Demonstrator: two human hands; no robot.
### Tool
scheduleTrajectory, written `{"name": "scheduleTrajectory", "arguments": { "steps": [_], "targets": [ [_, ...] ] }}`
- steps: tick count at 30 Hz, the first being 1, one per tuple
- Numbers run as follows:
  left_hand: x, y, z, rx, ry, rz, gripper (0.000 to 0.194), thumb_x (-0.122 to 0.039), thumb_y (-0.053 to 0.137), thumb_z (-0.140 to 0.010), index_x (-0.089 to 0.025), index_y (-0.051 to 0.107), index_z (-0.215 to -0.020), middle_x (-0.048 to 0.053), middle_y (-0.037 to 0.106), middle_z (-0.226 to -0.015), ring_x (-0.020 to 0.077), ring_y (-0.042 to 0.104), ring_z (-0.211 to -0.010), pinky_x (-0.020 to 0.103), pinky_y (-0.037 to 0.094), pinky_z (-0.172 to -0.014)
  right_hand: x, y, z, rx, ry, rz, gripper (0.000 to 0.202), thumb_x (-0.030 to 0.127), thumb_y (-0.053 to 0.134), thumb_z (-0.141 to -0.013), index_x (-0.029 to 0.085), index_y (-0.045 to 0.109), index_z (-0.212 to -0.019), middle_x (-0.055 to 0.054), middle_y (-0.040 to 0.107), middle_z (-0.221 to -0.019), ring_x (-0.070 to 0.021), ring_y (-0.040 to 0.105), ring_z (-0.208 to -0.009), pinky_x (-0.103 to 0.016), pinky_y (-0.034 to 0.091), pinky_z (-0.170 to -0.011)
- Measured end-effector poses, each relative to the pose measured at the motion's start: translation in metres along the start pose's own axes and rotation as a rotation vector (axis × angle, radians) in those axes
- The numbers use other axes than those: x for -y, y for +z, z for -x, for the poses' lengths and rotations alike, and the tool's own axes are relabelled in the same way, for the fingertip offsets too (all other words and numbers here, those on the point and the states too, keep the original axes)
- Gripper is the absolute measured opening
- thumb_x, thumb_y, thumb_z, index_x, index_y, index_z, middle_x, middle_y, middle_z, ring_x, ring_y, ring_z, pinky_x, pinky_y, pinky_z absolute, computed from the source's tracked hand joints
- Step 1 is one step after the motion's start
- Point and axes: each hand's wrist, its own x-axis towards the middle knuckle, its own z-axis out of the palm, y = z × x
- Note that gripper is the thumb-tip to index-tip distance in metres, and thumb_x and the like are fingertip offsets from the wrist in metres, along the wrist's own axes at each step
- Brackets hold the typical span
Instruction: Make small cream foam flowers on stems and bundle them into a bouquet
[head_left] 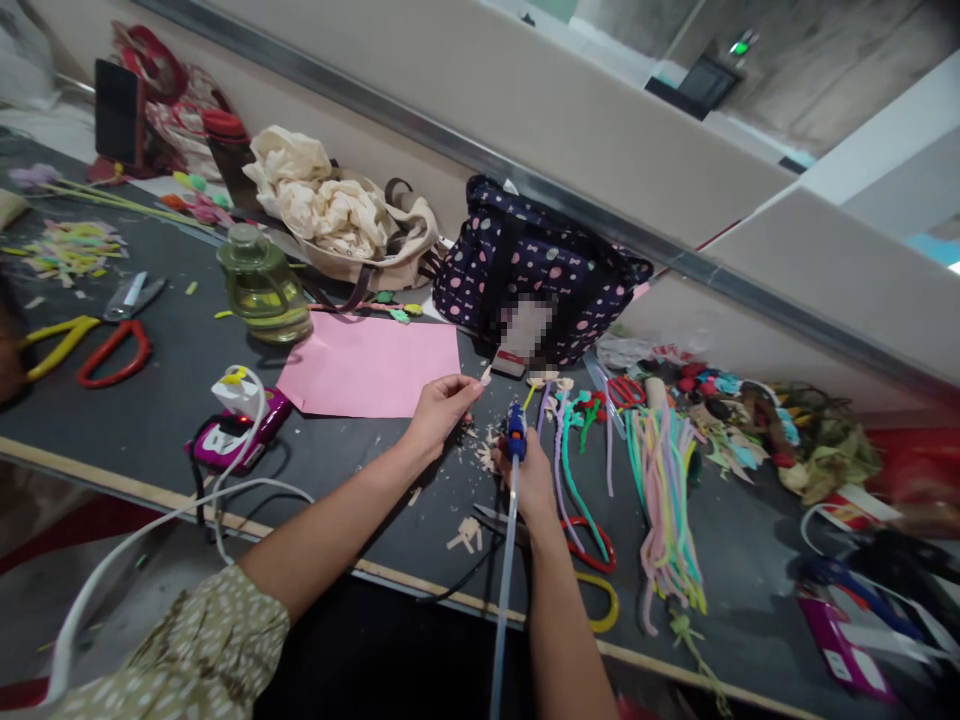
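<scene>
Gripping one glue gun (516, 432), right hand (534, 482) | left hand (439, 410) pinching one small scrap (486, 375) | one pink sheet (369, 365)

I see a pink sheet of paper (369, 365) lying flat on the dark table (172, 370). At its 12 o'clock sits a cream cloth bag (337, 215). At its 2 o'clock stands a dark blue dotted bag (525, 265). At its 10 o'clock is a green glass jar (262, 285). At its 8 o'clock lies a pink gadget (232, 435) with a white cable (150, 530). Red-handled scissors (112, 350) and yellow-handled pliers (56, 340) lie near the paper's 9 o'clock. Pastel pipe cleaners (664, 490) lie well apart at its 4 o'clock.
</scene>
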Motion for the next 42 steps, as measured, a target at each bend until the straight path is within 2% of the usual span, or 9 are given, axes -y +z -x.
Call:
{"name": "scheduleTrajectory", "arguments": {
  "steps": [4,6,8,11,15,20,25,33,42],
  "targets": [
    [0.001,0.0,-0.001,0.004,0.001,0.014,0.029,-0.04,0.076,-0.063,-0.014,0.066,-0.072,-0.002,0.056,-0.062,0.0049,0.045,-0.049,0.017,0.038,-0.046,0.005,0.001,0.001,-0.018,-0.004,0.199,0.019,0.03,0.06,-0.07,0.023,0.05,-0.084,0.0,0.06,-0.071,-0.0184,0.057,-0.061,-0.026,0.039,-0.055],
    [0.001,0.0,-0.001,0.002,0.002,0.013,0.031,-0.041,0.076,-0.062,-0.014,0.066,-0.072,-0.002,0.056,-0.062,0.0052,0.046,-0.05,0.017,0.038,-0.046,0.006,0.0,0.001,-0.038,0.01,0.204,0.018,0.032,0.058,-0.072,0.023,0.05,-0.085,0.001,0.058,-0.066,-0.0182,0.056,-0.059,-0.026,0.038,-0.054],
    [0.002,-0.001,-0.001,0.003,0.004,0.007,0.031,-0.042,0.076,-0.062,-0.014,0.066,-0.073,-0.002,0.055,-0.062,0.0056,0.046,-0.05,0.017,0.039,-0.046,0.006,-0.001,0.0,-0.089,0.017,0.101,0.02,0.037,0.059,-0.074,0.022,0.051,-0.085,0.002,0.059,-0.066,-0.0167,0.055,-0.058,-0.026,0.04,-0.055],
    [0.002,-0.001,0.0,0.025,-0.015,-0.009,0.032,-0.043,0.075,-0.063,-0.014,0.066,-0.074,-0.002,0.055,-0.063,0.0055,0.045,-0.05,0.017,0.039,-0.047,0.006,-0.004,-0.001,-0.183,0.031,-0.196,0.024,0.04,0.063,-0.073,0.019,0.056,-0.082,-0.001,0.062,-0.071,-0.0144,0.055,-0.06,-0.026,0.043,-0.056],
    [0.003,0.001,0.003,0.085,-0.087,-0.047,0.033,-0.044,0.076,-0.062,-0.015,0.065,-0.074,-0.002,0.055,-0.062,0.0054,0.043,-0.047,0.018,0.037,-0.045,0.008,-0.005,-0.001,-0.219,0.09,-0.541,0.024,0.038,0.067,-0.073,0.016,0.059,-0.08,-0.001,0.063,-0.073,-0.013,0.057,-0.061,-0.025,0.043,-0.053],
    [0.008,0.003,0.004,0.158,-0.163,-0.129,0.034,-0.043,0.076,-0.06,-0.013,0.064,-0.071,-0.003,0.052,-0.057,0.0055,0.041,-0.045,0.019,0.034,-0.045,0.015,-0.007,-0.002,-0.295,0.126,-0.662,0.025,0.034,0.073,-0.067,0.017,0.058,-0.078,0.002,0.061,-0.071,-0.0089,0.055,-0.058,-0.021,0.043,-0.052],
    [0.015,0.005,0.005,0.262,-0.233,-0.225,0.031,-0.039,0.074,-0.062,-0.011,0.064,-0.07,-0.003,0.051,-0.053,0.0055,0.038,-0.045,0.02,0.028,-0.045,0.022,-0.01,-0.002,-0.365,0.145,-0.852,0.032,0.032,0.077,-0.062,0.019,0.054,-0.08,0.003,0.063,-0.073,-0.0103,0.059,-0.06,-0.02,0.042,-0.05],
    [0.023,0.007,0.009,0.382,-0.227,-0.333,0.023,-0.034,0.068,-0.067,-0.011,0.064,-0.067,-0.003,0.05,-0.052,0.0058,0.037,-0.045,0.02,0.025,-0.046,0.018,-0.01,0.0,-0.361,0.089,-0.759,0.024,0.033,0.073,-0.069,0.018,0.056,-0.076,0.005,0.059,-0.07,-0.0067,0.051,-0.056,-0.02,0.041,-0.054],
    [0.02,0.009,0.011,0.389,-0.188,-0.394,0.022,-0.033,0.066,-0.067,-0.012,0.063,-0.066,-0.002,0.051,-0.052,0.0069,0.039,-0.047,0.021,0.027,-0.048,0.013,-0.009,0.002,-0.36,0.091,-0.577,0.023,0.037,0.07,-0.073,0.016,0.06,-0.079,0.004,0.058,-0.07,-0.0081,0.05,-0.06,-0.023,0.042,-0.062]
  ]
}}
